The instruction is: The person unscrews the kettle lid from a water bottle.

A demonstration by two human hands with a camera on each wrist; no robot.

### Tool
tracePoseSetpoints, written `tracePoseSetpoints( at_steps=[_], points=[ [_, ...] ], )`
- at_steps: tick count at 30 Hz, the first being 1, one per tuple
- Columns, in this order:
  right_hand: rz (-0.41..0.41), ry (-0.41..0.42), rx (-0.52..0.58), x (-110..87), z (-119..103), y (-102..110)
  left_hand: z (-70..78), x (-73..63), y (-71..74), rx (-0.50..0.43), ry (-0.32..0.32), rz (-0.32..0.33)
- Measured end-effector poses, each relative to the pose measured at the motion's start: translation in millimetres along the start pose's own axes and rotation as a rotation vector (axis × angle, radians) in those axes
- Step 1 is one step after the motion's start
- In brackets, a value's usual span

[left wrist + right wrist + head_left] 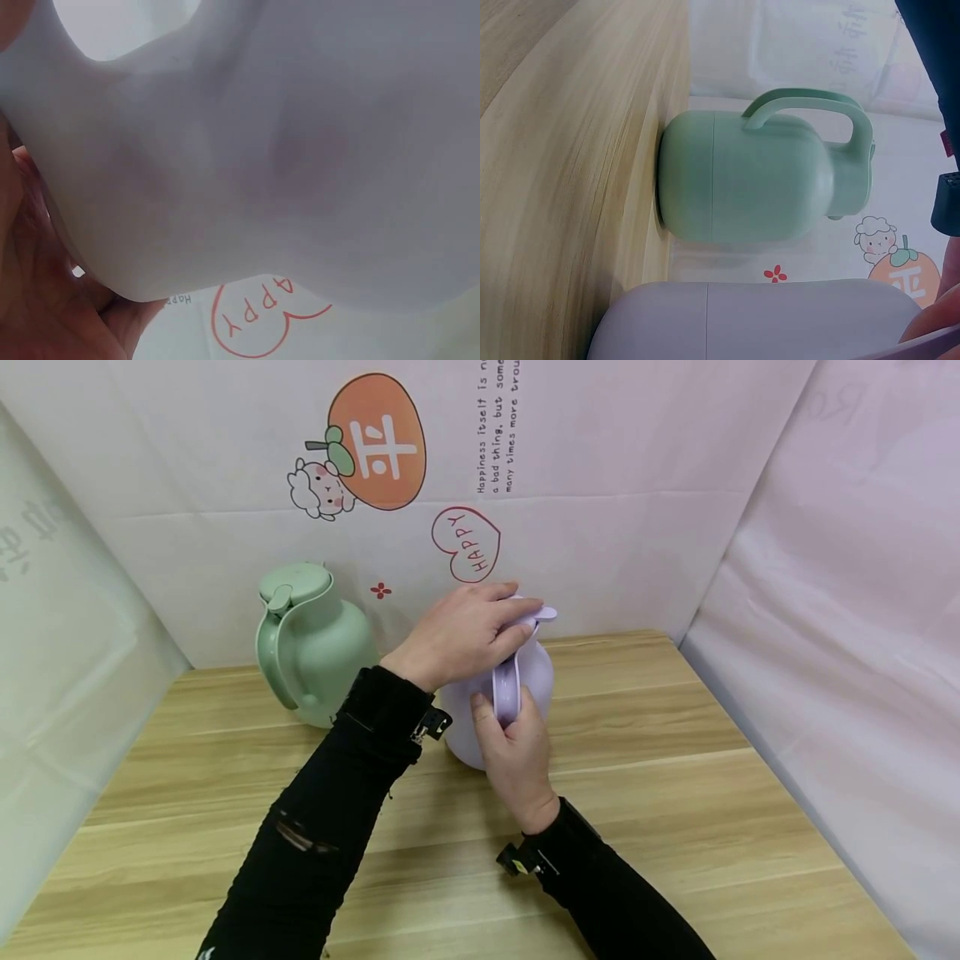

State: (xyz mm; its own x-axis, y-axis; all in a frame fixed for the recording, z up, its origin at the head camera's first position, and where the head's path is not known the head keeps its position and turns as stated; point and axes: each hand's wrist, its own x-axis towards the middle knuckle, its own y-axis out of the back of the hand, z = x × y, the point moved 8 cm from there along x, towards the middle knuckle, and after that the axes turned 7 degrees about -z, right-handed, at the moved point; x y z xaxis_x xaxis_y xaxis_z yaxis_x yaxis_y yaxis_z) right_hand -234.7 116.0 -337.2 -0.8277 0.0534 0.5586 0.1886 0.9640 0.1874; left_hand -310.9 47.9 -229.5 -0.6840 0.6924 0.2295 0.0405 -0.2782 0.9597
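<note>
A lilac thermos jug [467,735] stands upright on the wooden table, its handle facing the person. The left hand [467,633] lies over the top of this jug, fingers wrapped over its lid and thumb on the near side. From under those fingers sticks a small lilac lid tab [549,613]. Around the handle [507,685] the right hand [519,756] holds on, with its thumb on the left side. In the left wrist view, the left hand's fingers [52,300] curve round the jug's neck. Most of the lid is hidden by the left hand.
A green thermos jug [333,647] of the same shape stands to the left, lid on, handle toward the left front. Behind both jugs hangs a white printed cloth [622,552], and more cloth flanks the wooden table [645,827] on either side.
</note>
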Motion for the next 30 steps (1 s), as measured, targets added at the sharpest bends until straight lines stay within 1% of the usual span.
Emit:
tracePoseSetpoints(
  at_steps=[7,14,23,30],
  points=[
    [0.01,-0.009,-0.01,-0.1,0.6,0.4,1.7,0.0,1.0,0.033,0.055,-0.012],
    [0.017,-0.007,-0.03,-1.3,1.6,0.6,2.3,1.4,1.4,0.08,0.084,-0.003],
    [0.021,-0.015,-0.037,-0.7,0.2,1.5,2.9,2.6,1.7,0.113,0.134,-0.021],
    [0.02,-0.02,-0.03,-0.5,0.8,1.7,5.0,2.6,2.6,0.138,0.141,-0.009]
  ],
)
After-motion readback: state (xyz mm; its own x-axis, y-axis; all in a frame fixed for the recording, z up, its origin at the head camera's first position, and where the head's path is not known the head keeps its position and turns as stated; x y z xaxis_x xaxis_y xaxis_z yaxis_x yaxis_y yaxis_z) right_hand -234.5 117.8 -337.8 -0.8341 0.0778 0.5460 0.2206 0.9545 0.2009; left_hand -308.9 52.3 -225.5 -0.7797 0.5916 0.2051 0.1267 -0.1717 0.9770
